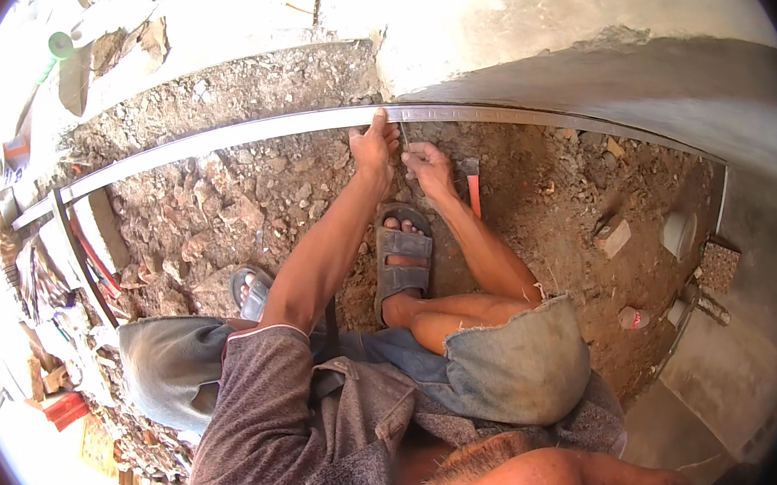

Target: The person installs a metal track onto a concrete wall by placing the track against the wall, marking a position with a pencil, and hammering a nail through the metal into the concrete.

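Metal bar: in the head view, there it is, a long pale metal bar (284,124) spanning the rubbly soil (253,195) in front of me, its right part running along the foot of the concrete wall (672,80).
Left hand: my left hand (375,148) is clamped on that bar near its middle, one digit laid over the face, the others curled lower.
Right hand: my right hand (429,168) sits just beside and a little lower, apart from the left, fingers drawn in and, by the look of it, pinched on a thin strand (405,134).
Thin strand: up it goes towards the bar's lower edge; wire or cord, I can't tell.
Steadying: firm, even pressure from the left, I'd say, no twist, so the bar doesn't roll while the right does the fine work.
Strand tension: light and straight suits best, in my judgement; a hard tug could drag the bar askew.
Right sandal: my right sandal (405,267) is planted close below both hands, a good base for steady wrists.
Orange-red tool: the orange-red tool (475,194) lies beside my right forearm; mind the elbow there.
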Demonstrator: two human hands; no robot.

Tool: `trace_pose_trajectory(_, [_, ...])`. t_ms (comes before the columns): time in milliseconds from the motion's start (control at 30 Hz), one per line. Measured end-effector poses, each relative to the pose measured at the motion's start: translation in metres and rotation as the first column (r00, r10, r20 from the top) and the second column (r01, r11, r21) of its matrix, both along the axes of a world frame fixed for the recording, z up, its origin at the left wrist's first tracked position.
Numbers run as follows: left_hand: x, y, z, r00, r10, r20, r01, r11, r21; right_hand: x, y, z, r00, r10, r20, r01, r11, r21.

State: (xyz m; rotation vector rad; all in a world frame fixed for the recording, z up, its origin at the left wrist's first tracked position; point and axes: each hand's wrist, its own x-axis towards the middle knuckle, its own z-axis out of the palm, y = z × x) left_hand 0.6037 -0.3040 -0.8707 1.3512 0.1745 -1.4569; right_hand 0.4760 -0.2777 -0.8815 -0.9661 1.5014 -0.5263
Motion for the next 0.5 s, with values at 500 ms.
trace_pose_trajectory(500, [0.012,0.005,-0.004,0.974,-0.114,-0.195,0.096,0.991,-0.098,0.017,0.016,-0.006,0.968,-0.139,0.209,0.139,0.99,0.015])
